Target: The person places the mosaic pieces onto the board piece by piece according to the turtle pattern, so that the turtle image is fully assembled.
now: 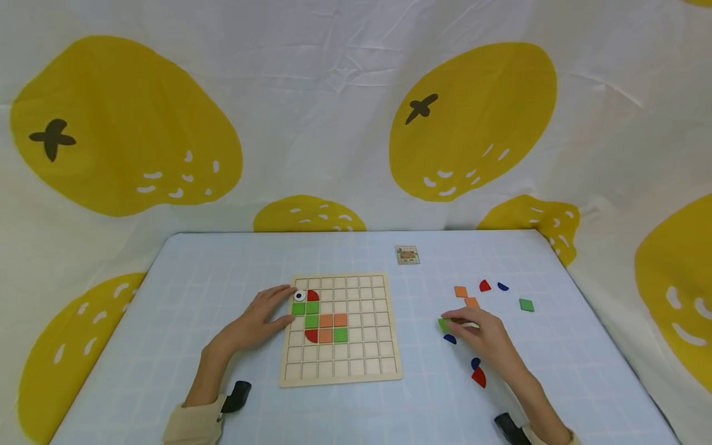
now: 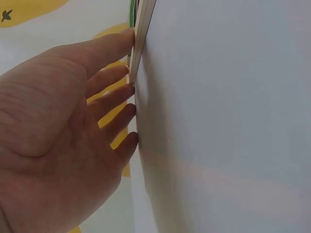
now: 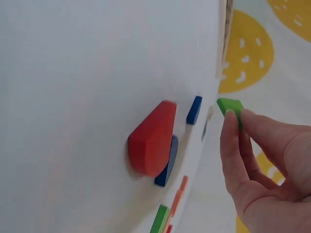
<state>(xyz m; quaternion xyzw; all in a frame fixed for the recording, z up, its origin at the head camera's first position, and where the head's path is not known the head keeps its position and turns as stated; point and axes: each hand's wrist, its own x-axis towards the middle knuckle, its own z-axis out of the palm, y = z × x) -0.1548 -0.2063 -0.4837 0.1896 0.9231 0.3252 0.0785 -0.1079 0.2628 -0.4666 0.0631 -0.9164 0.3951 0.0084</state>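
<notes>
My right hand (image 1: 484,330) pinches a green square tile (image 1: 443,325) between thumb and fingertips, to the right of the wooden grid board (image 1: 340,382). In the right wrist view this green tile (image 3: 230,105) is raised off the table. At the board's left edge lies my left hand (image 1: 247,327), fingers extended and spread; the left wrist view has its fingertips right at the wooden side. Set in the board's upper left cells are an eye tile (image 1: 300,295), two red quarter-round tiles, several green squares and several orange squares (image 1: 326,320).
Loose pieces lie right of the board: orange squares (image 1: 460,291), a red quarter-round (image 1: 485,285), a blue half-round (image 1: 503,287) and a green square (image 1: 526,305). Nearer me are another red quarter-round (image 1: 479,377) and two blue half-rounds. A small pattern card (image 1: 408,254) lies behind.
</notes>
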